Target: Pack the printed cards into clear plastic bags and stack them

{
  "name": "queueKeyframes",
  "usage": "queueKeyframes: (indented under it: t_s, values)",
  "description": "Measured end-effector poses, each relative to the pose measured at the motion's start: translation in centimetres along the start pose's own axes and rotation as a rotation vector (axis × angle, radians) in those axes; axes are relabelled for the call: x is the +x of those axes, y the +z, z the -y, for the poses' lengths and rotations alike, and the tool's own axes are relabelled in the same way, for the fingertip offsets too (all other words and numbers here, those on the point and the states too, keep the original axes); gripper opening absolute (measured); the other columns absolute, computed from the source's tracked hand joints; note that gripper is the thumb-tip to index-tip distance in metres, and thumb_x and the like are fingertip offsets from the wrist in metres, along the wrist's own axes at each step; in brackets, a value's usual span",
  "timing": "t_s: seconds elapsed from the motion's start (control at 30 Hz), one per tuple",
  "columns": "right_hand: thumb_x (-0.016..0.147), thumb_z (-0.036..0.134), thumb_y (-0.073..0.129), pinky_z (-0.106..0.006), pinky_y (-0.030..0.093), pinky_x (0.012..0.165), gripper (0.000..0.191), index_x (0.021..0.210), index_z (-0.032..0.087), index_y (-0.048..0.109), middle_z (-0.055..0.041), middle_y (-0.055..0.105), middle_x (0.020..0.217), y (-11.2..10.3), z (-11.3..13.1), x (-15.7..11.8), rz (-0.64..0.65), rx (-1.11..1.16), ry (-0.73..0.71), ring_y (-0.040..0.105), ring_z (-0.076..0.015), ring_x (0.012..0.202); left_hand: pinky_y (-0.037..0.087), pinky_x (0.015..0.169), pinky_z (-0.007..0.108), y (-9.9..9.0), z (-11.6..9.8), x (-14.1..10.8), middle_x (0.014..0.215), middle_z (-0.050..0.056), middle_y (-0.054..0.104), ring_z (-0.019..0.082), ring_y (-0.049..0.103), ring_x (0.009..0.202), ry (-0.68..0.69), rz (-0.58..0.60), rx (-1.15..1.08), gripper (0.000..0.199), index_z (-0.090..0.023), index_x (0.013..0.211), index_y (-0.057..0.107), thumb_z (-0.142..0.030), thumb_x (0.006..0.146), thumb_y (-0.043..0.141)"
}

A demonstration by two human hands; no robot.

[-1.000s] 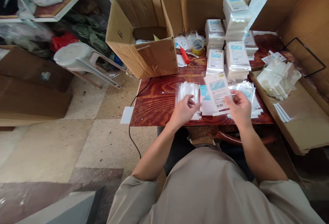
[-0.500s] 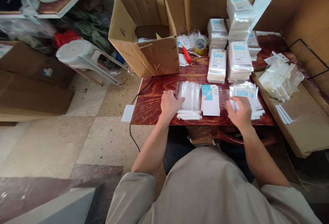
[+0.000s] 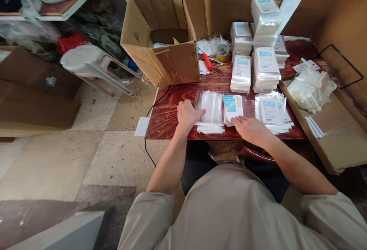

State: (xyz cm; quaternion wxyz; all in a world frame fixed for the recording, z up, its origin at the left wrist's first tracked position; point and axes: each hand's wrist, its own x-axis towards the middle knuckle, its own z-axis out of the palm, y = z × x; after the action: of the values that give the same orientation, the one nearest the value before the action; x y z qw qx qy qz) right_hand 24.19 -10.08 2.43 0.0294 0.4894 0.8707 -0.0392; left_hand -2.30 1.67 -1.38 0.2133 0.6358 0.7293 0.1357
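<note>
My left hand (image 3: 187,114) rests at the left edge of a pile of clear plastic bags (image 3: 211,108), its fingers apart and the thumb lying on the top bag. Right of the bags is a stack of blue-and-white printed cards (image 3: 234,104). My right hand (image 3: 249,128) pinches the lower right corner of the top card, which curls up there. Farther right, bagged cards (image 3: 271,110) lie in a loose, overlapping pile, apart from both hands.
Tall stacks of bagged cards (image 3: 266,60) stand behind. An open cardboard box (image 3: 176,64) is at the back left, beside a red-handled tool (image 3: 207,62) and a tape roll (image 3: 222,51). A shallow carton (image 3: 335,135) with plastic pouches (image 3: 311,89) sits at right.
My right hand has moved left from the loose pile of bagged cards to the card stack and has taken hold of the top card's corner. My left hand has stayed on the bags.
</note>
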Motion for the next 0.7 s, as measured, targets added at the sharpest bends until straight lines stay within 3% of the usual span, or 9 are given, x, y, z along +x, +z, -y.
queueKeyframes:
  t_s: [0.07, 0.17, 0.3, 0.43, 0.57, 0.63, 0.7]
  values:
    - [0.099, 0.001, 0.052, -0.036, 0.046, 0.072, 0.021, 0.105, 0.012, 0.069, -0.0117, 0.074, 0.096, -0.2, 0.0, -0.1, 0.005, 0.012, 0.023, 0.069, -0.0251, 0.086, 0.048, 0.111, 0.05, -0.1, 0.1, 0.4, 0.134, 0.027, 0.067, 0.042, 0.063, 0.131, -0.021, 0.063, -0.023, 0.068, -0.009, 0.129, 0.064, -0.044, 0.077, 0.091]
    - [0.103, 0.009, 0.052, -0.034, 0.04, 0.068, 0.018, 0.098, 0.014, 0.069, -0.0105, 0.073, 0.093, 0.0, -0.2, -0.3, -0.027, 0.044, 0.042, 0.067, -0.0223, 0.082, 0.052, 0.097, 0.044, 0.0, 0.7, 1.5, 0.114, 0.017, 0.076, 0.035, 0.072, 0.111, -0.032, 0.145, -0.098, 0.046, -0.016, 0.11, 0.07, -0.038, 0.075, 0.091]
    - [0.105, 0.01, 0.052, -0.033, 0.038, 0.069, 0.019, 0.096, 0.015, 0.068, -0.0096, 0.072, 0.093, 0.3, -0.2, -0.6, -0.067, 0.077, 0.052, 0.066, -0.021, 0.085, 0.052, 0.087, 0.038, 0.2, 1.6, 2.4, 0.091, 0.008, 0.076, 0.029, 0.072, 0.093, -0.011, 0.169, -0.156, 0.028, -0.021, 0.084, 0.066, -0.033, 0.074, 0.089]
    - [0.105, 0.012, 0.054, -0.034, 0.039, 0.07, 0.018, 0.097, 0.014, 0.069, -0.0096, 0.073, 0.096, 0.2, -0.1, -0.8, -0.074, 0.107, 0.055, 0.067, -0.0213, 0.085, 0.052, 0.087, 0.036, 0.0, 1.9, 1.7, 0.098, 0.007, 0.076, 0.024, 0.071, 0.093, 0.039, 0.089, -0.21, 0.029, -0.019, 0.095, 0.065, -0.024, 0.076, 0.086]
    - [0.105, 0.012, 0.052, -0.034, 0.041, 0.07, 0.019, 0.097, 0.015, 0.07, -0.0105, 0.073, 0.096, 0.4, -0.1, -0.8, -0.095, 0.133, 0.052, 0.068, -0.0225, 0.086, 0.053, 0.095, 0.037, 0.0, 2.1, 1.1, 0.095, 0.006, 0.077, 0.024, 0.073, 0.096, 0.019, 0.034, -0.345, 0.058, -0.016, 0.127, 0.061, -0.019, 0.075, 0.088]
    - [0.104, 0.013, 0.05, -0.034, 0.043, 0.069, 0.021, 0.098, 0.016, 0.07, -0.0108, 0.074, 0.096, 0.7, -0.3, -0.9, -0.138, 0.169, 0.046, 0.069, -0.0228, 0.085, 0.056, 0.092, 0.037, 0.2, 2.1, 1.0, 0.089, 0.005, 0.077, 0.024, 0.075, 0.089, 0.02, 0.046, -0.413, 0.045, -0.016, 0.116, 0.068, -0.022, 0.077, 0.089]
    - [0.105, 0.015, 0.047, -0.034, 0.046, 0.069, 0.025, 0.101, 0.017, 0.072, -0.0109, 0.077, 0.097, 0.9, -0.7, -1.2, -0.252, 0.203, 0.067, 0.071, -0.0231, 0.085, 0.059, 0.077, 0.036, 0.6, 2.0, 1.0, 0.082, 0.007, 0.076, 0.022, 0.074, 0.072, -0.033, 0.1, -0.546, 0.022, -0.016, 0.096, 0.07, -0.027, 0.083, 0.084]
